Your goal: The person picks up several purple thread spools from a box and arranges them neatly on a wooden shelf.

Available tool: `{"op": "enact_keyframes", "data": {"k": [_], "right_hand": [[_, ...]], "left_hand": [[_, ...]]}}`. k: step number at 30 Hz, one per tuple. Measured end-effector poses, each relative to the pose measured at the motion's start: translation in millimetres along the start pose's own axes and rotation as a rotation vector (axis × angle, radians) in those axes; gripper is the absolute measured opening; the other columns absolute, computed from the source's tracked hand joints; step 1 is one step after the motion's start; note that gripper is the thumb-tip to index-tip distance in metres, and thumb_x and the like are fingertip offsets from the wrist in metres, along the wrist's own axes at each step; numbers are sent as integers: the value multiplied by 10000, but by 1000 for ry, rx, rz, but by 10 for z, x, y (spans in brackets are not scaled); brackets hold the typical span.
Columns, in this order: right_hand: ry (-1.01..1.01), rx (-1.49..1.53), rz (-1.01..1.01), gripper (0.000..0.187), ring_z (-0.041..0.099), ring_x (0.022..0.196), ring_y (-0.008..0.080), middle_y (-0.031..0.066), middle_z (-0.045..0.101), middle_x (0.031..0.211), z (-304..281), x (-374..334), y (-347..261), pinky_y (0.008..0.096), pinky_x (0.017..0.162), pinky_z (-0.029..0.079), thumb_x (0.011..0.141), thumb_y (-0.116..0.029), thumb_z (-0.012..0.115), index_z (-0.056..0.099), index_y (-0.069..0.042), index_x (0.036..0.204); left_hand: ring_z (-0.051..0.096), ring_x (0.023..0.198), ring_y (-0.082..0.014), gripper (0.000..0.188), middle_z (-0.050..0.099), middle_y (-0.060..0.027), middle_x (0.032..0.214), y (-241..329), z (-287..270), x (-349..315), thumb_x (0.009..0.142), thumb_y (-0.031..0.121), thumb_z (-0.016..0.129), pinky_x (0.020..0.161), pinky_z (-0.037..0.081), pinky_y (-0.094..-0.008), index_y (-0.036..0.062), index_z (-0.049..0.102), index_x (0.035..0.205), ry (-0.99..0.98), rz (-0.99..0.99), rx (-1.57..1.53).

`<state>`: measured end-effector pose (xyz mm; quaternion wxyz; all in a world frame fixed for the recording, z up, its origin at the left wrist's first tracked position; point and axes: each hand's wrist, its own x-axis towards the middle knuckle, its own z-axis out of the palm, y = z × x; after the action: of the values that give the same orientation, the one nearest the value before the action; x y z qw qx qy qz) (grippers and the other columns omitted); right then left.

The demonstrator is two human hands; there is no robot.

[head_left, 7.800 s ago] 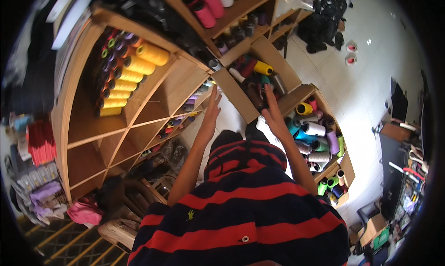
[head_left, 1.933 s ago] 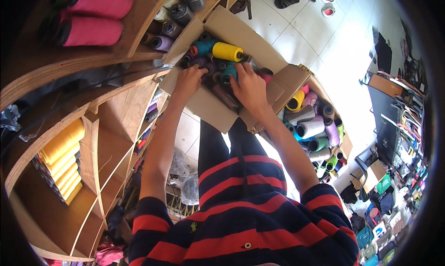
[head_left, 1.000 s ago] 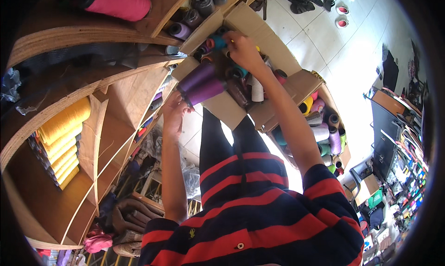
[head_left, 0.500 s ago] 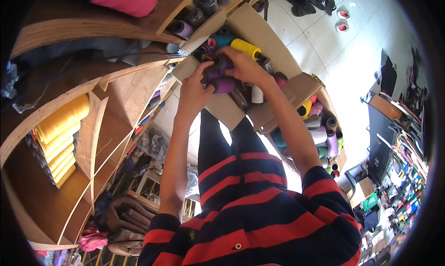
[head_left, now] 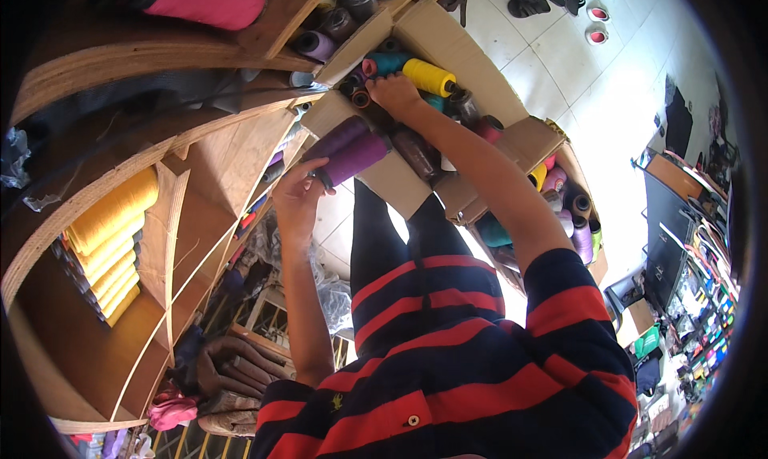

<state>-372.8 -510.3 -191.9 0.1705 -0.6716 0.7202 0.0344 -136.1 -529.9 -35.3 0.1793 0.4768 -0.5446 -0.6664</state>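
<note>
Spools (head_left: pixel 358 158), two, both purple, in the left hand (head_left: pixel 300 189). Tilt side by side, one brighter and nearer the body, one darker just beyond. Thumb and fingers of that hand bent, pinching the pair at the lower-left ends; the opposite ends over the near flap of an open cardboard box (head_left: pixel 474 65).

Right hand (head_left: pixel 394 97) inside that box, back upward, fingers bent down among the contents, tips hidden; cannot tell whether pinching anything. Just beyond, a teal spool (head_left: pixel 390 62) lying on its side, with a yellow spool (head_left: pixel 430 77) next to it. To the left of the right forearm, a brown spool (head_left: pixel 416 155) by the near wall; to the forearm's other side, a red spool (head_left: pixel 488 127).

Right of the box, beyond the forearm, a further heap of spools (head_left: pixel 582 237), lilac among them. On the left, a wooden shelf unit (head_left: pixel 178 215) with a stack of yellow spools (head_left: pixel 116 219). At the upper left, a large pink spool (head_left: pixel 210 1) on another shelf. At the top, pale floor tiles (head_left: pixel 512 27).
</note>
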Motion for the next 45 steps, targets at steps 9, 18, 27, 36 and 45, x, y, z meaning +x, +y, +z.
{"op": "enact_keyframes", "data": {"k": [9, 18, 27, 36, 45], "right_hand": [[-146, -263, -15, 101, 653, 821, 213, 17, 656, 797, 209, 89, -173, 414, 681, 458, 787, -145, 607, 703, -167, 806], [-184, -480, -113, 135, 620, 783, 262, 68, 615, 878, 248, 59, -159, 461, 588, 424, 804, -153, 581, 703, -128, 857], [149, -117, -52, 243, 559, 981, 272, 96, 558, 1053, 10, 53, -107, 431, 766, 444, 784, -144, 606, 644, -121, 1023], [141, -129, 17, 447, 462, 1128, 271, 77, 468, 1276, -419, -99, 248, 440, 832, 430, 722, -161, 693, 562, -128, 1149], [11, 800, -383, 739, 431, 1262, 341, 192, 443, 1368, -1144, -925, -656, 403, 1053, 356, 724, -322, 756, 440, -89, 1350]], "left_hand": [[612, 666, -136, 300, 669, -101, 799, -99, 37, -102, 801, -89, 555, 646, 483, -240, -33, 665, 1075, 87, -62, -136], [608, 702, -146, 292, 650, -109, 880, -150, -31, -214, 818, -83, 534, 672, 511, -269, -42, 649, 1083, 92, -76, -133], [597, 756, -140, 289, 630, -82, 863, -237, -137, -354, 849, -63, 528, 703, 513, -282, -36, 622, 1121, 80, -79, -206], [597, 746, -147, 290, 639, -96, 888, -153, -158, -517, 838, -56, 542, 709, 509, -293, -42, 621, 1117, 99, -72, -186], [597, 615, -111, 280, 648, -71, 800, 184, -280, -890, 829, -16, 547, 570, 438, -230, -28, 629, 1096, 212, -119, -145]]}}
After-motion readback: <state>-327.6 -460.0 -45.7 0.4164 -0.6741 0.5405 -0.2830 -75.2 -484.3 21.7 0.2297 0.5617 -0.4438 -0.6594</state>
